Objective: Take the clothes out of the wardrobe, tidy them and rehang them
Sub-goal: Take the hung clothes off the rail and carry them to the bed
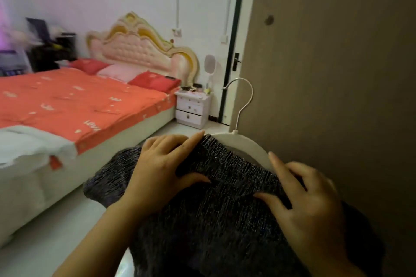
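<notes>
1. The dark knit top [213, 213] is low in the middle of the view, out of the wardrobe. It lies over the white hanger [245, 145], whose hook pokes up at 12 o'clock.
2. The left hand [166, 164] is at 9 o'clock on the top. Its fingers bend over the top edge, and the thumb squeezes the knit from below.
3. The right hand [313, 198] is at 3 o'clock. Its thumb and bent fingers pinch the knit near the hanger's end. The pointing finger lies straight along the hanger.
4. The top looks only partly on the hanger. If one hand lets go, it could slide off and drop to the floor.
5. Knit is soft and stretchy. A hard tug could pull it out of shape, or a nail could catch a loop.
6. The brown panel [337, 74] is close at 3 o'clock. If the hanger swings that way, the hook could bump it.
7. I cannot tell whether the hanger sits inside the neck hole. If it does not, the top will hang crooked.
</notes>
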Demonstrator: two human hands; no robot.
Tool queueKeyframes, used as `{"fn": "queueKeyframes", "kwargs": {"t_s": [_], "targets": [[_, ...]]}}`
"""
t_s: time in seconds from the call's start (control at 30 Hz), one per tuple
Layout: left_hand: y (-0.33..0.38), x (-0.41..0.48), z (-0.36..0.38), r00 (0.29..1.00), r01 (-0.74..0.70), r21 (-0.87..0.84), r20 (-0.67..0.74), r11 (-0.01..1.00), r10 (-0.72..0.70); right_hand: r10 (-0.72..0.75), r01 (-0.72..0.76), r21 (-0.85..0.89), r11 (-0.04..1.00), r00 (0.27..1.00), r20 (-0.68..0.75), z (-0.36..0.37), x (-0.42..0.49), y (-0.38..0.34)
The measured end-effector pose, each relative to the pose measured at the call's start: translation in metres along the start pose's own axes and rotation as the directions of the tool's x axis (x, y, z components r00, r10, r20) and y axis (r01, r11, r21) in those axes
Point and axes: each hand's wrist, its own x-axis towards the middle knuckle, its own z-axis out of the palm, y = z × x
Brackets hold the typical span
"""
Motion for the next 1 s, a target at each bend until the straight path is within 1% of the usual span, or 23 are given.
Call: {"fn": "queueKeyframes", "kwargs": {"t_s": [0.13, 0.3, 0.5, 0.7, 0.83, 1.0], "targets": [[-0.087, -0.025, -0.031, 0.995, 0.101, 0.079, -0.020, 0.992, -0.100, -0.074, 0.075, 0.108, 0.991, 0.997, -0.013, 0.074, 0.034, -0.065], [-0.193, -0.054, -0.062, 0.978, 0.207, 0.216, -0.039, 0.954, -0.203, -0.137, 0.122, 0.237, 0.964, 0.989, 0.051, 0.167, 0.077, -0.139], [-0.285, -0.082, -0.091, 0.950, 0.311, 0.347, -0.077, 0.885, -0.303, -0.197, 0.156, 0.401, 0.903, 0.978, 0.064, 0.262, 0.112, -0.213], [-0.348, -0.103, -0.102, 0.887, 0.447, 0.443, -0.102, 0.777, -0.451, -0.291, 0.210, 0.533, 0.820, 0.954, 0.072, 0.344, 0.142, -0.264], [-0.390, -0.109, -0.109, 0.837, 0.522, 0.509, -0.153, 0.684, -0.525, -0.366, 0.258, 0.624, 0.738, 0.929, 0.049, 0.406, 0.169, -0.299], [-0.444, -0.103, -0.120, 0.775, 0.589, 0.601, -0.228, 0.540, -0.590, -0.438, 0.292, 0.740, 0.606, 0.899, 0.004, 0.477, 0.216, -0.342]]}}
